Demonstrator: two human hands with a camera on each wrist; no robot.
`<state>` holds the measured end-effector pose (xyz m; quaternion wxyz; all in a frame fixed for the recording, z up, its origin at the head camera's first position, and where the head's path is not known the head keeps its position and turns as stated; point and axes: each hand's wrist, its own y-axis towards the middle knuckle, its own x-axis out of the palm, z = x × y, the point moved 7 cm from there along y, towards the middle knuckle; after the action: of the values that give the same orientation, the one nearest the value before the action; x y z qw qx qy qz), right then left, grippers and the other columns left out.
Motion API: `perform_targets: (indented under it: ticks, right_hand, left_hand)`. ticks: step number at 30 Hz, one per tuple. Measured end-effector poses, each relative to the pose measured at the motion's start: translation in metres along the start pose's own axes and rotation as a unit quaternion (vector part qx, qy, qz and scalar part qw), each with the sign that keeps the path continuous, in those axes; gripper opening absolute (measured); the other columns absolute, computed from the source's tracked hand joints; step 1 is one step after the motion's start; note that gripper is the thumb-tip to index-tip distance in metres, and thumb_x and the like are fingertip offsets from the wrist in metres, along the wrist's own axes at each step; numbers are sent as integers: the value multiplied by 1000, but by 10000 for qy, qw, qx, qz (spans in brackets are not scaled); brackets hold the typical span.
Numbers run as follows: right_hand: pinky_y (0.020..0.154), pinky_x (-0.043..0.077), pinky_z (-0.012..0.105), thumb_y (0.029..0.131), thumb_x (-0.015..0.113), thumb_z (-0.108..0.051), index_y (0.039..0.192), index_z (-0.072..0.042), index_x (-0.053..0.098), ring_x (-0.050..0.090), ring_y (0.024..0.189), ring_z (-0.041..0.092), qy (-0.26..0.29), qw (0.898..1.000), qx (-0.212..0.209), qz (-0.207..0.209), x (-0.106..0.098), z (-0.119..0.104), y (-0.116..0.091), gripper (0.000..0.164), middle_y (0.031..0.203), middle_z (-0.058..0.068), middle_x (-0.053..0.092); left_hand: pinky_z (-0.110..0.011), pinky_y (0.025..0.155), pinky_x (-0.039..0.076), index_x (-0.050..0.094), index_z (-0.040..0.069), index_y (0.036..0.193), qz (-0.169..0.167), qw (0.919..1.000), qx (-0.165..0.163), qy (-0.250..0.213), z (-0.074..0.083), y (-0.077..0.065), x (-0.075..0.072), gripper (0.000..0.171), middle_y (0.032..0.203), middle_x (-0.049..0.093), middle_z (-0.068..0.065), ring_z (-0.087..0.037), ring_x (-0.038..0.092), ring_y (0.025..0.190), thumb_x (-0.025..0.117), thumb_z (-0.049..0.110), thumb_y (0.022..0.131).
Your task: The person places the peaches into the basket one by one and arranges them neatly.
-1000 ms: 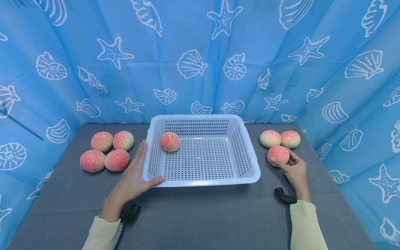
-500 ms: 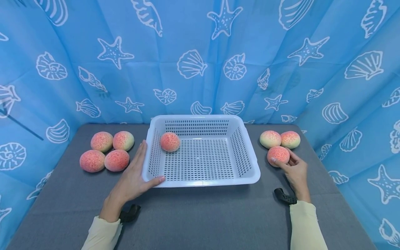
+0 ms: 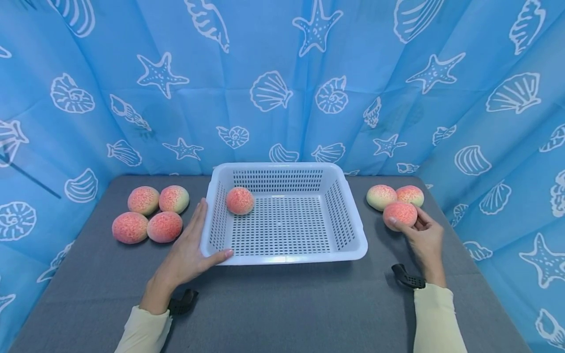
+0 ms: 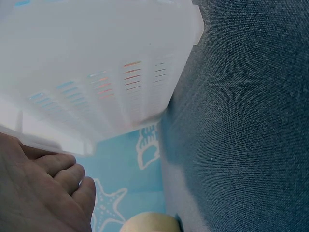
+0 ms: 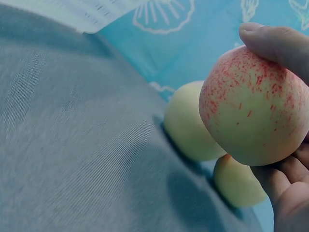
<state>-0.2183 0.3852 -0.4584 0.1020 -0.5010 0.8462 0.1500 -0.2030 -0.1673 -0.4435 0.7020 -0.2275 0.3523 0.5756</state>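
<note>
From the left edge round to the right hangs a blue curtain [image 3: 212, 115], printed with white shells and starfish, behind a table covered by grey cloth [image 3: 291, 309]. On the left, four peaches [image 3: 162, 224] lie in a close group. Next, the left hand [image 3: 187, 252] rests against the white perforated basket [image 3: 284, 258], fingers extended, thumb spread wide on the near rim. Inside, at far left, lies one peach [image 3: 240, 200]. On the right, the right hand [image 3: 421, 238] holds another peach [image 3: 399, 214] between thumb and fingers, raised above the cloth; two more peaches [image 3: 381, 197] lie just beyond.
</note>
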Motion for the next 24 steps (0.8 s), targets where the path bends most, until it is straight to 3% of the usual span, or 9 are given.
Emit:
perform_targets:
  ticks: [12, 24]
  right_hand:
    - [81, 51, 10, 79, 85, 1, 145, -4, 55, 65, 105, 3, 696, 9966, -343, 266, -6, -33, -3, 73, 126, 4, 64]
    - [87, 50, 12, 77, 84, 7, 143, -6, 59, 64, 111, 11, 1033, 9914, -804, 72, -4, -62, -11, 71, 131, 8, 63]
  left_hand:
    - [-70, 113, 18, -16, 27, 161, -51, 10000, -30, -39, 1, 0, -1, 130, 170, -10, -2, -33, -1, 155, 81, 56, 80]
    - [-70, 113, 18, -16, 28, 161, -80, 10000, -54, 13, 1, 0, -1, 129, 170, -10, -1, -33, -1, 155, 80, 59, 80]
